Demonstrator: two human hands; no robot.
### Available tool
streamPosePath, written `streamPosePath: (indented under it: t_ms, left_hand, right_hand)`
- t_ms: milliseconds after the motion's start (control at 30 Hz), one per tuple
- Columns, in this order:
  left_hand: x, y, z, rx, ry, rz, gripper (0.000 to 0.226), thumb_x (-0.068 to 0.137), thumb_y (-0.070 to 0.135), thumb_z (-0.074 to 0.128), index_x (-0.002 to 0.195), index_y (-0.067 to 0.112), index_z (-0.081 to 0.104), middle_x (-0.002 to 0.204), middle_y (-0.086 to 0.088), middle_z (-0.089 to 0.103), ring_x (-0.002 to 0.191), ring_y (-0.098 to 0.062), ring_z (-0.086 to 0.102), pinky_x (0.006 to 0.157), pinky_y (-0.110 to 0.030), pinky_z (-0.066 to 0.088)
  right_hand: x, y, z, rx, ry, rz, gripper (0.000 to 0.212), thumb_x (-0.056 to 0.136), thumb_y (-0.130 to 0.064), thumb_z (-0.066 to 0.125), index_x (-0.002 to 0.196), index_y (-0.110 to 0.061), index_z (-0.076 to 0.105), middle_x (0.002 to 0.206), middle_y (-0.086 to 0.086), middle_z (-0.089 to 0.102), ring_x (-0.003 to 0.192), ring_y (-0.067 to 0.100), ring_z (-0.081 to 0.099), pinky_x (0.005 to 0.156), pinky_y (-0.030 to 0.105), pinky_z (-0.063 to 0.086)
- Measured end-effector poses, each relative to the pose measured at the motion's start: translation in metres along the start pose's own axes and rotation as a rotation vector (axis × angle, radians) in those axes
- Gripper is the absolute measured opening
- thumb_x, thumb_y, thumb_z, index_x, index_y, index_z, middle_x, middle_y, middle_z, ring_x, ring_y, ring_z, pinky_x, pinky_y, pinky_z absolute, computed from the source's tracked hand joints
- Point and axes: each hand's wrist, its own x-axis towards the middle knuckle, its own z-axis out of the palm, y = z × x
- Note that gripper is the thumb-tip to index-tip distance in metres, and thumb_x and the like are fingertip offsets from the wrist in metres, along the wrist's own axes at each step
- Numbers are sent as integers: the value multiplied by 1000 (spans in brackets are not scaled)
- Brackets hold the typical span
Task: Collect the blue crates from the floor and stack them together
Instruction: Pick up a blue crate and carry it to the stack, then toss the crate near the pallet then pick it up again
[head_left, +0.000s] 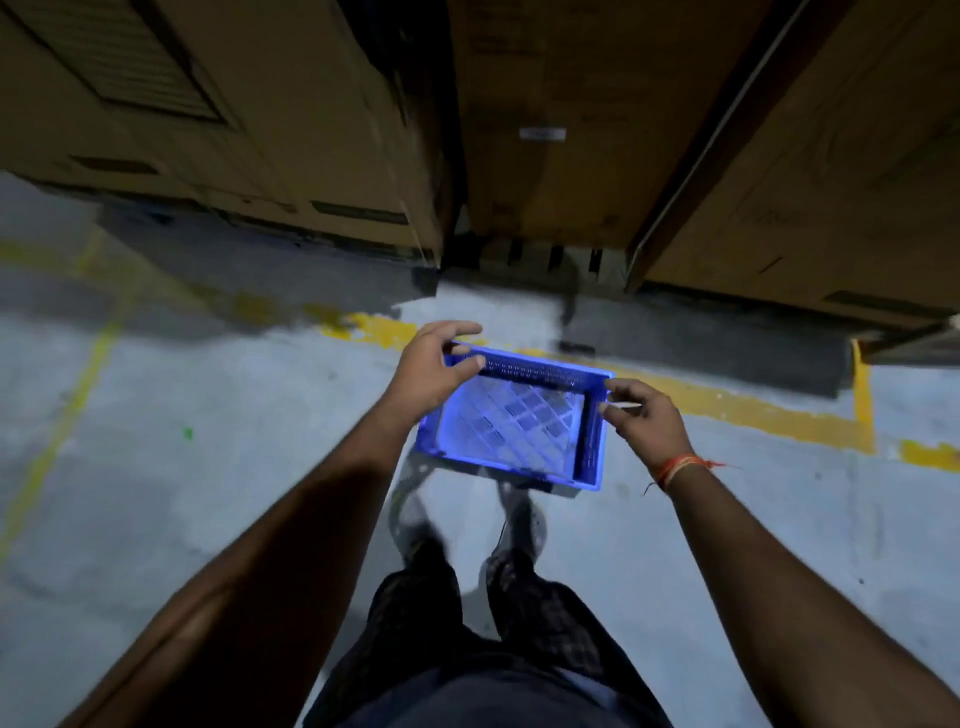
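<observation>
a rectangular blue crate (519, 423) of perforated plastic, lattice-bottomed, is held above the grey concrete floor (208, 441) — left hand (431, 371) gripping its far-left corner, right hand (647, 418) its right rim.

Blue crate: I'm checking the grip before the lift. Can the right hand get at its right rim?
Probably yes: the right hand sits at the right rim of the blue crate, nothing between them, though blur hides whether the fingers have closed on it.

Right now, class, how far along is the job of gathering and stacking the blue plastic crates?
Done: no stack shows. In hand: one blue perforated plastic crate, left hand gripping its far corner, right hand at its right rim. Left: stacking it with others, none visible on the grey concrete floor.
</observation>
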Motion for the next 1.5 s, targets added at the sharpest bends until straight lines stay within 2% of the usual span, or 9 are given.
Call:
streamPosePath:
  t_ms: [233, 367, 567, 733, 900, 1000, 1233, 1400, 1500]
  left_hand:
    - [-106, 14, -30, -158, 60, -51, 34, 87, 14, 72, 119, 23, 68, 100, -13, 69, 82, -15, 66, 82, -24, 53]
    - [-170, 0, -55, -198, 150, -84, 35, 89, 15, 70, 123, 22, 67, 121, -2, 67, 91, -14, 69, 72, -9, 49]
    - [-308, -45, -92, -298, 349, -153, 34, 89, 23, 69, 123, 28, 66, 124, 10, 64, 92, -5, 68, 81, -18, 51]
    - [-435, -94, -111, -424, 599, -290, 30, 91, 23, 68, 121, 26, 66, 83, 19, 59, 57, 8, 55, 57, -9, 40]
    - [-526, -134, -129, -500, 815, -362, 29, 91, 24, 68, 120, 28, 67, 97, 13, 65, 65, 7, 61, 63, -11, 43]
    - [-560, -156, -143, -518, 921, -386, 29, 91, 23, 69, 119, 29, 67, 114, 8, 66, 74, 4, 65, 72, -17, 47]
    - [-588, -203, -207, -543, 1071, -442, 28, 93, 12, 67, 120, 15, 67, 83, 9, 59, 48, 6, 53, 53, -6, 37]
    - [-584, -244, -277, -519, 1139, -472, 25, 92, 12, 67, 116, 20, 67, 60, 17, 59, 45, -1, 43, 52, -16, 37]
    - [-583, -266, -329, -480, 1187, -519, 26, 90, 16, 68, 114, 24, 68, 53, 19, 58, 48, -3, 42, 61, -20, 40]
  right_hand:
    - [-47, -72, 31, -102, -142, -246, 30, 85, -11, 72, 113, -20, 68, 100, 5, 70, 80, 14, 64, 81, 34, 55]
    - [-81, -94, 69, -148, -255, -341, 30, 85, -10, 71, 114, -18, 67, 94, -1, 67, 81, 16, 64, 82, 37, 54]
    - [-161, -98, 151, -199, -447, -450, 29, 86, -7, 70, 113, -17, 68, 98, 1, 69, 92, 17, 66, 80, 25, 54]
    - [-227, -95, 237, -325, -716, -548, 28, 85, -4, 71, 102, -27, 69, 101, 4, 70, 82, 16, 66, 80, 34, 55]
    - [-272, -110, 324, -400, -904, -583, 25, 85, -13, 72, 105, -28, 71, 93, 1, 69, 75, 14, 64, 72, 32, 51]
    - [-290, -130, 377, -432, -999, -644, 27, 80, -25, 72, 106, -31, 71, 92, 0, 70, 76, 14, 64, 72, 31, 50]
    - [-322, -179, 497, -437, -1148, -694, 23, 84, -20, 70, 105, -32, 71, 93, -1, 70, 79, 15, 65, 73, 30, 51]
    - [-322, -220, 583, -436, -1216, -712, 23, 83, -20, 70, 104, -31, 71, 86, -8, 69, 82, 15, 67, 83, 42, 55]
    - [-324, -251, 643, -445, -1259, -722, 22, 84, -23, 69, 104, -31, 71, 89, -9, 70, 87, 16, 69, 86, 42, 57]
